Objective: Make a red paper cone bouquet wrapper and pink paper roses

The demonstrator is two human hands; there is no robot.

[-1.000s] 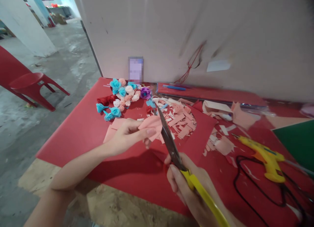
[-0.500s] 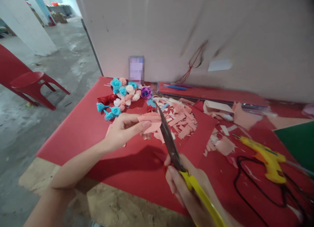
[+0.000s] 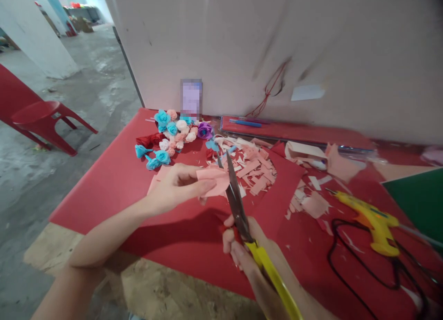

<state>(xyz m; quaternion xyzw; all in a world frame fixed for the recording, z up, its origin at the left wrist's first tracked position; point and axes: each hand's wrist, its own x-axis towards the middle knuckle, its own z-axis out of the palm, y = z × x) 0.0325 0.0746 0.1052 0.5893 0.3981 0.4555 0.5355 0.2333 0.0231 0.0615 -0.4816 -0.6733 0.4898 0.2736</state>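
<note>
My left hand (image 3: pixel 183 187) pinches a folded piece of pink crepe paper (image 3: pixel 218 180) between thumb and fingers, above the red-covered table (image 3: pixel 194 255). In my right hand (image 3: pixel 256 260) is a pair of scissors (image 3: pixel 238 211) with yellow handles, the blades pointing up and away from me. The blades are parted, and the paper's right edge lies at them. Beyond the paper spreads a heap of pink and white paper scraps (image 3: pixel 258 170). Part of the handles is hidden inside my right hand.
Crepe paper flowers (image 3: pixel 173 130) in blue, pink, white, red and purple cluster at the back left. A phone (image 3: pixel 191 98) leans on the wall behind them. At right lies a yellow glue gun (image 3: pixel 374 223) with a black cord. A red chair (image 3: pixel 38 113) stands on the floor at left.
The scissor blades have gone from closed to parted at the paper's edge. The pink paper has turned a little, showing a flatter face. My right hand has shifted slightly left.
</note>
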